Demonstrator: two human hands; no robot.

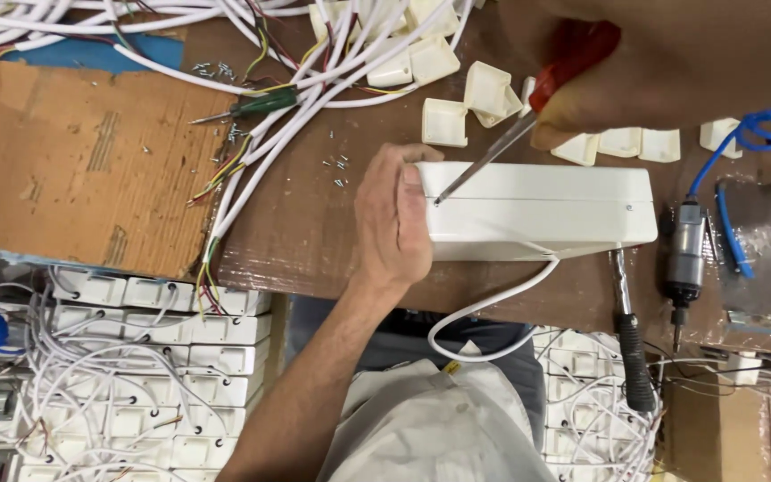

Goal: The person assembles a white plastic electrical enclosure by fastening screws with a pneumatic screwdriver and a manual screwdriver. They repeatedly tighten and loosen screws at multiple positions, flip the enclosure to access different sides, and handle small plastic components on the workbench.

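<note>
Fingers of the left hand (392, 223) press flat against the left end of a white plastic box (537, 210) lying near the counter's (296, 223) front edge, steadying it without closing around it. Fingers of the right hand (662, 62) clamp a red-handled screwdriver (528, 120), its tip set on the box's top left corner. A white cable (484, 312) loops off the front edge. An air-driven screwdriver (684, 268) lies toward the right edge.
</note>
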